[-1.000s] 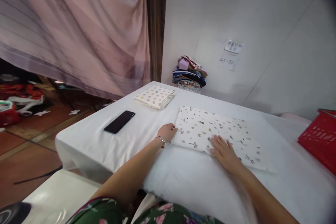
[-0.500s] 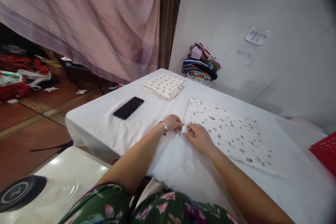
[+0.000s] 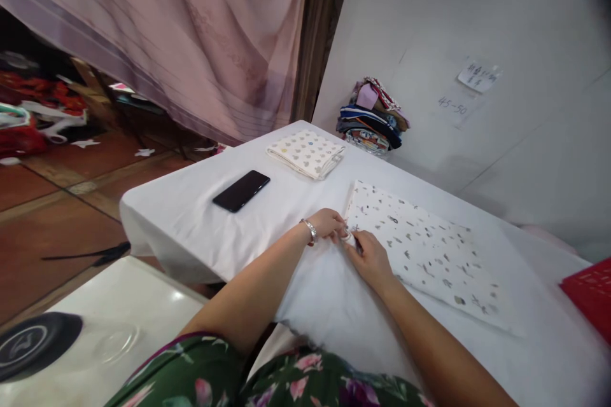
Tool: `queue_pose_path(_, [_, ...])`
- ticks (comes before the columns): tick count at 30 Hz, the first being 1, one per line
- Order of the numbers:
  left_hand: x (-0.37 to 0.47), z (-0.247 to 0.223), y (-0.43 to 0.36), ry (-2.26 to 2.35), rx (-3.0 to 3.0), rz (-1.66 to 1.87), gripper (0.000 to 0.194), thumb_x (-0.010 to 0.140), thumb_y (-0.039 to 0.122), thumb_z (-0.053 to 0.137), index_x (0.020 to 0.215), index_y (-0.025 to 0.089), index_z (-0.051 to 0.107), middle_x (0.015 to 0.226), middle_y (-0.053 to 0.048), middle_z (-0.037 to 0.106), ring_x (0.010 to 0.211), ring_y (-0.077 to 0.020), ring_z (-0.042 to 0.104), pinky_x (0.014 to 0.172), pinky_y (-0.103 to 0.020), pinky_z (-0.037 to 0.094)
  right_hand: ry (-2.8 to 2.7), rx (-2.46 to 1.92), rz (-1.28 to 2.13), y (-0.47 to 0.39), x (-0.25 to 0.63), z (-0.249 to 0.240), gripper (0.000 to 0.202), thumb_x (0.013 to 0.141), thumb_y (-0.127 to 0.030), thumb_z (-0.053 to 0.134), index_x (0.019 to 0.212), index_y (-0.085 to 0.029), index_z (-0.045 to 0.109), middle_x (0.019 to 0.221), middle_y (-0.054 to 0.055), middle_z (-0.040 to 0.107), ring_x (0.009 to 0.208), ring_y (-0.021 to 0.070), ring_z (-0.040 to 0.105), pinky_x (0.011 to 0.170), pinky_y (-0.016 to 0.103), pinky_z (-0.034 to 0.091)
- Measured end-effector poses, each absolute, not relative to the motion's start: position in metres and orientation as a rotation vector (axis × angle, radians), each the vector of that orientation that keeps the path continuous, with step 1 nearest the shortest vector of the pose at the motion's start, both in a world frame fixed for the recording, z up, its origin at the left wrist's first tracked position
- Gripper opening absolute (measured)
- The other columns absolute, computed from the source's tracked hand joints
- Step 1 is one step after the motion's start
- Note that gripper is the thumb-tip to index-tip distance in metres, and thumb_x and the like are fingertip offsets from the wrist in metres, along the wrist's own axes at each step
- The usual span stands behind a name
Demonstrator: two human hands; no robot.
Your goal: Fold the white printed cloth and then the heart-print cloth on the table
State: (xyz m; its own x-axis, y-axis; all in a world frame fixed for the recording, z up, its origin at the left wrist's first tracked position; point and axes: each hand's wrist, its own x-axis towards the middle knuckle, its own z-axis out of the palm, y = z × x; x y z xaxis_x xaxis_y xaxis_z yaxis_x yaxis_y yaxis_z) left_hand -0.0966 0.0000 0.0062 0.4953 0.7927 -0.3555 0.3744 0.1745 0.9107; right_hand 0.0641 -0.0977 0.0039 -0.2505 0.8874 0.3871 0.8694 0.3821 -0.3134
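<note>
A white cloth [image 3: 424, 248] printed with small grey motifs lies folded flat on the white-covered table [image 3: 191, 213]. At its near left corner, my left hand [image 3: 329, 224], with a silver bracelet at the wrist, has its fingers closed on the edge. My right hand [image 3: 372, 257] pinches the same corner from the other side, and a bit of white fabric bulges up between the two hands. The fingertips are partly hidden. Farther back lies a second folded cloth [image 3: 305, 152], cream with rows of small grey motifs.
A black phone [image 3: 241, 191] lies left of my hands. Behind the table a pile of folded clothes [image 3: 370, 117] stands against the wall. A red object [image 3: 589, 299] is at the right edge. A pale stool [image 3: 143, 292] with a dark round object [image 3: 38, 346] stands at lower left.
My right hand's fingers have curled in tighter at the cloth's corner, and the fabric there is now bunched up. The whole view has shifted slightly.
</note>
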Motion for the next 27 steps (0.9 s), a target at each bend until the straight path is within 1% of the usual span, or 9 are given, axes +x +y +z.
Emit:
queue_pose_path(3, [-0.095,0.004,0.002,1.138,1.412,0.454,0.022,0.069,0.029,0.064,0.087,0.017,0.064,0.070,-0.002,0.070,0.049,-0.0096,0.058,0.040,-0.016,0.034,-2.121,-1.514,0.058,-0.099,0.064,0.003,0.022,0.088,-0.035,0.045,0.098,-0.019,0.057,0.084,0.005,0.059,0.080,0.0188,0.053,0.071,0.030,0.042])
queue_pose_path(6, [-0.093,0.004,0.002,1.157,1.408,0.490,0.022,0.069,0.029,0.064,0.086,0.017,0.064,0.069,-0.002,0.069,0.048,-0.0093,0.056,0.040,-0.017,0.034,-2.190,-1.492,0.024,-0.099,0.063,0.002,0.026,0.087,-0.038,0.048,0.102,-0.019,0.057,0.090,0.007,0.060,0.084,0.0207,0.053,0.076,0.033,0.042])
queue_pose_path(9, [-0.089,0.003,0.001,1.164,1.409,0.533,0.025,0.068,0.029,0.066,0.089,0.017,0.064,0.070,-0.002,0.069,0.045,-0.0087,0.054,0.040,-0.018,0.035,-2.308,-1.453,-0.072,-0.101,0.063,0.001,0.032,0.086,-0.041,0.050,0.107,-0.018,0.058,0.093,0.009,0.059,0.086,0.0225,0.052,0.078,0.036,0.042])
queue_pose_path(12, [-0.086,0.002,-0.001,1.173,1.411,0.587,0.028,0.069,0.031,0.064,0.093,0.017,0.062,0.070,-0.001,0.068,0.043,-0.0079,0.052,0.040,-0.018,0.035,-2.360,-1.435,-0.119,-0.103,0.062,-0.001,0.032,0.087,-0.039,0.049,0.110,-0.018,0.058,0.094,0.009,0.057,0.086,0.0218,0.051,0.078,0.036,0.042])
queue_pose_path(15, [-0.083,0.000,-0.002,1.195,1.407,0.654,0.029,0.072,0.030,0.061,0.098,0.016,0.060,0.065,0.000,0.066,0.043,-0.0078,0.050,0.044,-0.019,0.038,-2.356,-1.434,-0.130,-0.103,0.062,-0.002,0.031,0.087,-0.036,0.049,0.110,-0.017,0.059,0.093,0.009,0.056,0.087,0.0218,0.051,0.078,0.037,0.043])
queue_pose_path(18, [-0.082,0.000,-0.004,1.202,1.417,0.733,0.030,0.073,0.026,0.060,0.101,0.014,0.059,0.061,0.000,0.064,0.048,-0.0091,0.053,0.052,-0.020,0.042,-2.345,-1.424,-0.107,-0.103,0.062,0.000,0.030,0.087,-0.034,0.050,0.111,-0.017,0.059,0.092,0.009,0.057,0.087,0.0222,0.051,0.079,0.038,0.043])
queue_pose_path(22, [-0.080,-0.001,-0.007,1.162,1.455,0.809,0.031,0.074,0.024,0.058,0.103,0.014,0.057,0.074,-0.002,0.066,0.059,-0.0106,0.057,0.061,-0.022,0.045,-2.289,-1.369,-0.041,-0.111,0.068,0.005,0.030,0.086,-0.029,0.050,0.114,-0.018,0.057,0.102,0.010,0.059,0.095,0.0224,0.053,0.084,0.039,0.044])
queue_pose_path(25, [-0.078,-0.006,-0.007,1.127,1.504,0.836,0.034,0.074,0.029,0.057,0.105,0.014,0.055,0.079,-0.003,0.066,0.067,-0.0136,0.060,0.064,-0.024,0.047,-2.191,-1.391,-0.036,-0.124,0.090,0.010,0.028,0.087,-0.028,0.049,0.113,-0.022,0.059,0.110,0.009,0.059,0.101,0.0222,0.053,0.087,0.039,0.045])
queue_pose_path(27, [-0.078,-0.008,-0.005,1.131,1.513,0.863,0.039,0.072,0.036,0.058,0.104,0.015,0.055,0.080,-0.004,0.066,0.071,-0.0157,0.061,0.066,-0.026,0.047,-2.117,-1.465,-0.037,-0.137,0.124,0.014,0.027,0.087,-0.030,0.049,0.110,-0.024,0.061,0.112,0.008,0.060,0.103,0.0223,0.055,0.088,0.040,0.046])
